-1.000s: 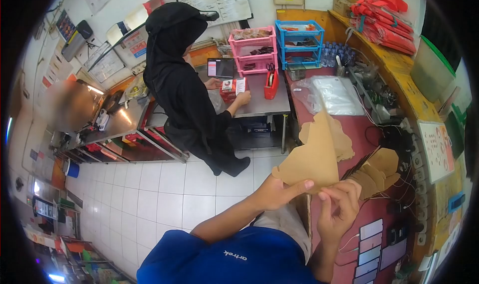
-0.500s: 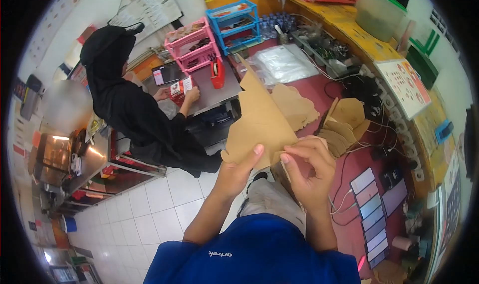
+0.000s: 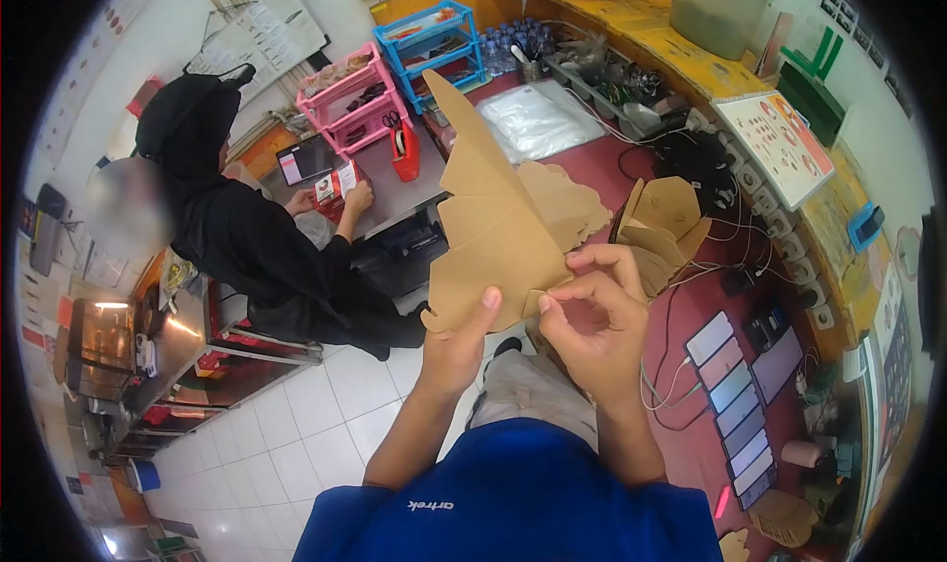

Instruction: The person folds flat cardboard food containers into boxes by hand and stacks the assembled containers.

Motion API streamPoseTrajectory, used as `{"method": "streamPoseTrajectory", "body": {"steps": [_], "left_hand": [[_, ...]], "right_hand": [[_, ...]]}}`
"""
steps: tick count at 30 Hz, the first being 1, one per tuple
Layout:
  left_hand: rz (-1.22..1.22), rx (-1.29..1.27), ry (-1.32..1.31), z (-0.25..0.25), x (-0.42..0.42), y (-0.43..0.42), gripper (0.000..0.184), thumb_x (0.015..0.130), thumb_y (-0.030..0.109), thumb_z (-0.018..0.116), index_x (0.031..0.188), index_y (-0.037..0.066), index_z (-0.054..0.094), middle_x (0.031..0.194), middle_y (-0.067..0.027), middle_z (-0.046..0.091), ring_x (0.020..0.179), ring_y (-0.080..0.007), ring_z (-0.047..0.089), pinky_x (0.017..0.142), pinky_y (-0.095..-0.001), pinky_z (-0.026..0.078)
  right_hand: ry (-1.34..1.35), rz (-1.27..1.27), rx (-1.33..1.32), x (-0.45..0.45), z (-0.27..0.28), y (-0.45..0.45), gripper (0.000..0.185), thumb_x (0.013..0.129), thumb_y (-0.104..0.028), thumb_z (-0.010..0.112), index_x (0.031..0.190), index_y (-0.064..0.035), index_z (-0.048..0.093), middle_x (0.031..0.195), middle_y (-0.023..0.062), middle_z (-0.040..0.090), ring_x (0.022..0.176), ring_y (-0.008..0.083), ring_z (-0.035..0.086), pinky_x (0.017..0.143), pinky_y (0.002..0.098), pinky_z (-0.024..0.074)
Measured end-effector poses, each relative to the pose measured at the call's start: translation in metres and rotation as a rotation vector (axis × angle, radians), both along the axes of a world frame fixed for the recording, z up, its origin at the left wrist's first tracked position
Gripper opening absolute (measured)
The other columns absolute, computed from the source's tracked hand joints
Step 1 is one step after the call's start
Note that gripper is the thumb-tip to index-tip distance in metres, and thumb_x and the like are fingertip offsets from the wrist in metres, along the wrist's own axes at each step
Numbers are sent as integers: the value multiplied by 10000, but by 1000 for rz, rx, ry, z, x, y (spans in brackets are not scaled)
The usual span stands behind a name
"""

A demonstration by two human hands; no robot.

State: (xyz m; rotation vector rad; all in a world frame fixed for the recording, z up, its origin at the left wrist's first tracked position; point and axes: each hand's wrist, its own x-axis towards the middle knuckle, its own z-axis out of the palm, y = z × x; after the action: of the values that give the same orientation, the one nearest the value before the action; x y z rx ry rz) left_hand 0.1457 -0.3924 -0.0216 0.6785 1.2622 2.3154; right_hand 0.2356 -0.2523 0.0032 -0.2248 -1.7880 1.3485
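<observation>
A partly folded sheet of brown cardboard (image 3: 498,241), like a takeaway box blank, stands tilted in front of my body. My left hand (image 3: 456,350) grips its lower left edge, thumb lying on the near face and fingers hidden behind. At the lower right edge, my right hand (image 3: 600,317) pinches a small tab between thumb and fingertips, with the other fingers curled. Flat scalloped cardboard blanks (image 3: 567,205) lie on the red table just behind the sheet. Right of them stands a nested stack of folded cardboard boxes (image 3: 663,224).
A person in black (image 3: 266,256) holds a red-and-white box (image 3: 336,187) at a metal counter. Clear plastic bags (image 3: 538,118), pink trays (image 3: 350,98) and blue trays (image 3: 431,49) stand beyond. Several phones (image 3: 732,394) and cables lie to the right.
The camera view has shifted slightly. The cardboard's upper flap looks more opened out, and my right fingers have curled more closely around the tab at its lower right edge.
</observation>
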Motion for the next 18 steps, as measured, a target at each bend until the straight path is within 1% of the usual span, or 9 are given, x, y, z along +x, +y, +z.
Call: {"method": "streamPoseTrajectory", "body": {"steps": [7,11,12,13,15,16,18], "left_hand": [[10,-4,-54,1,-1,2,349,1097,140,609,1429,38,573,1368,-58,643,1252,-136,602,1084,-329,468],[28,-131,89,1,-6,-2,326,1102,160,607,1398,25,596,1312,-55,673,1194,-124,617,1030,-316,491],[29,-180,147,1,-6,-3,315,1105,169,604,1382,18,606,1291,-54,682,1169,-120,622,1008,-310,498],[29,-180,147,2,-6,-4,315,1105,169,604,1382,18,606,1291,-54,682,1169,-120,622,1008,-310,498],[56,-273,244,4,-6,-5,307,1112,182,593,1357,0,617,1267,-61,691,1140,-117,624,978,-301,502],[55,-273,244,7,-7,-5,307,1112,182,593,1357,0,617,1267,-61,691,1140,-117,624,978,-301,502],[55,-326,331,11,-8,-5,302,1113,176,586,1345,-14,618,1258,-69,693,1133,-122,622,982,-301,498]], "right_hand": [[-9,50,-46,-3,-3,3,125,749,27,804,840,-9,726,1168,118,587,1081,253,647,926,337,522],[-49,47,-24,-3,-4,5,116,756,24,799,839,-9,724,1169,113,584,1078,246,649,904,337,530],[-66,64,-24,-2,-3,5,111,767,64,779,843,6,724,1192,103,558,1120,225,607,944,320,497],[-83,81,-24,-2,-2,5,114,778,105,760,848,22,723,1214,94,531,1161,203,566,984,303,464],[-77,91,-73,-3,-1,3,111,783,102,762,850,22,726,1215,94,529,1164,202,563,986,299,461],[-70,100,-122,-4,0,3,108,787,100,765,853,23,729,1217,94,527,1166,200,559,989,296,458],[-81,82,-81,-6,-4,5,104,793,95,766,860,23,732,1217,94,527,1165,201,561,988,294,458]]}}
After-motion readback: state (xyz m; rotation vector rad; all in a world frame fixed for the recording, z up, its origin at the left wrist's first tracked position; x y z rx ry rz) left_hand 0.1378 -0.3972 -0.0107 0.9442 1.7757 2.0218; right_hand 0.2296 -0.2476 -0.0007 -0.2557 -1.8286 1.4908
